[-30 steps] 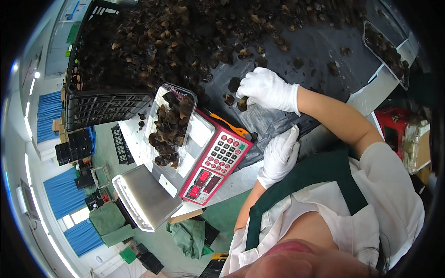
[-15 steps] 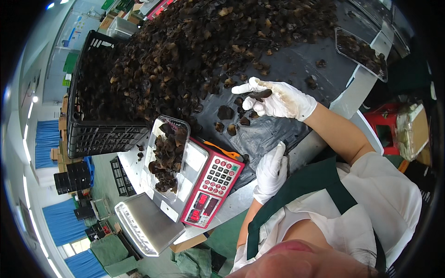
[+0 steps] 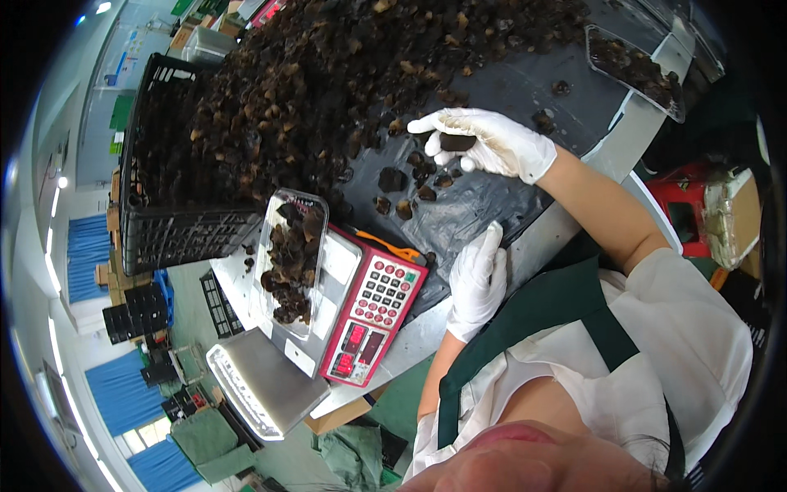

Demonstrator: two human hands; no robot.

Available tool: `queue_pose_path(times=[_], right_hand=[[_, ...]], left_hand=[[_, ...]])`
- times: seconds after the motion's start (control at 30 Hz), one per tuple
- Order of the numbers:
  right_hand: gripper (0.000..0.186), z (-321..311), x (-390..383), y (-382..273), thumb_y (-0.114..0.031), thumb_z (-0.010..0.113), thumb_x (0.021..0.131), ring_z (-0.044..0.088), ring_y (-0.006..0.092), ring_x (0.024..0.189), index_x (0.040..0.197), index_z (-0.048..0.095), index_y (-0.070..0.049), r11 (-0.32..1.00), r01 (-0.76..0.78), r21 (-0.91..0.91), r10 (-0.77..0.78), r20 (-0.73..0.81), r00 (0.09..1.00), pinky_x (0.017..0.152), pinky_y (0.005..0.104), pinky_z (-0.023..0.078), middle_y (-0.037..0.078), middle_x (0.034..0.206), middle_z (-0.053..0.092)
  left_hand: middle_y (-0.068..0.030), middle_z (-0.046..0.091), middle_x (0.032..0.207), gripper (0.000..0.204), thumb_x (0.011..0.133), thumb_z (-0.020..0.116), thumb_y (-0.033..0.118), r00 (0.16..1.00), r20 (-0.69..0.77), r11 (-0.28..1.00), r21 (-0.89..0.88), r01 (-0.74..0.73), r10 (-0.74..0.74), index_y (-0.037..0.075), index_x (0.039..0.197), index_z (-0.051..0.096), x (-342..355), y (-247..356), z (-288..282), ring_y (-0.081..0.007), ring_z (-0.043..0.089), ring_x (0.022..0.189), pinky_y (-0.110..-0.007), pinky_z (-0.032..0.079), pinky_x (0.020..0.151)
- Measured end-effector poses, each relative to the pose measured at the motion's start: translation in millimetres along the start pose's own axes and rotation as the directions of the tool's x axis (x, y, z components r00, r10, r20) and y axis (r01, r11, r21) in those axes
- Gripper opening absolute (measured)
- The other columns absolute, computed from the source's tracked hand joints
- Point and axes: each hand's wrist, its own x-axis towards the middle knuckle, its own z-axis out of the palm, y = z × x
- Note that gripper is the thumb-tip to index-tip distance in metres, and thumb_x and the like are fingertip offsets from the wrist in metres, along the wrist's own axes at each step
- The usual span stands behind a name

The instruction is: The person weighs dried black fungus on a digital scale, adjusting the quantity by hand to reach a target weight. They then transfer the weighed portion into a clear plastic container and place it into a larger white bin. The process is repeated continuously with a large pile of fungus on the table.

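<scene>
My right hand (image 3: 500,143), in a white glove, is closed on a dark piece of wood ear mushroom (image 3: 457,143) above the dark tabletop. Several loose pieces lie just below its fingers. Beside the table's near edge, my left hand (image 3: 478,279), also gloved, has its fingers stretched out and holds nothing I can see. To its left, a red-and-white digital scale (image 3: 373,320) carries a clear plastic tray (image 3: 320,271) partly filled with the same mushrooms. A large heap of wood ear mushrooms (image 3: 328,90) covers the far side of the table.
A black crate (image 3: 184,238) full of mushrooms stands at the left. A stack of clear trays (image 3: 266,381) sits next to the scale, near an orange-handled tool (image 3: 389,246). Another filled tray (image 3: 635,72) lies at the far right, above a red crate (image 3: 682,209).
My right hand has risen a little and turned, so the mushroom piece shows more of its broad face. The whole view has shifted slightly; the filled tray stays on the scale.
</scene>
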Motion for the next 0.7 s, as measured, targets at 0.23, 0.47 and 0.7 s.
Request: queue_pose_path(times=[0.23, 0.47, 0.7], right_hand=[[0.028, 30.1, 81.6, 33.7, -0.024, 0.071, 0.096, 0.070, 0.0288, 0.106, 0.124, 0.074, -0.021, 0.000, 0.355, -0.935, -0.313, 0.337, 0.888, 0.084, 0.0440, 0.060, 0.009, 0.112, 0.069], [0.019, 33.9, 103.1, 48.2, -0.027, 0.077, 0.088, 0.073, 0.0354, 0.097, 0.101, 0.076, -0.012, -0.256, 0.317, -0.913, -0.010, 0.331, 0.944, 0.079, 0.0477, 0.059, 0.013, 0.107, 0.069], [0.034, 23.8, 142.3, 8.6, -0.031, 0.076, 0.093, 0.068, 0.0332, 0.110, 0.122, 0.067, -0.015, -0.128, 0.211, -0.969, -0.319, 0.241, 0.917, 0.090, 0.0451, 0.057, 0.012, 0.115, 0.067]], left_hand=[[-0.0149, 0.072, 0.110, 0.051, 0.087, 0.071, -0.003, 0.998, 0.027, 0.998, 0.014, -0.055, 0.054, 0.007, 0.136, 0.065, -0.3, -3.5, 17.0, -0.0334, 0.069, 0.090, -0.042, 0.056, 0.077], [-0.0136, 0.073, 0.107, 0.046, 0.085, 0.073, -0.004, 0.998, -0.023, 0.997, -0.034, -0.066, 0.066, 0.007, 0.130, 0.068, -2.3, -9.3, 21.0, -0.0332, 0.071, 0.089, -0.041, 0.057, 0.077], [-0.0140, 0.073, 0.111, 0.047, 0.083, 0.075, -0.005, 0.994, -0.068, 0.992, -0.088, -0.086, 0.081, 0.007, 0.128, 0.068, -5.1, -17.3, 22.3, -0.0340, 0.072, 0.090, -0.041, 0.058, 0.075]])
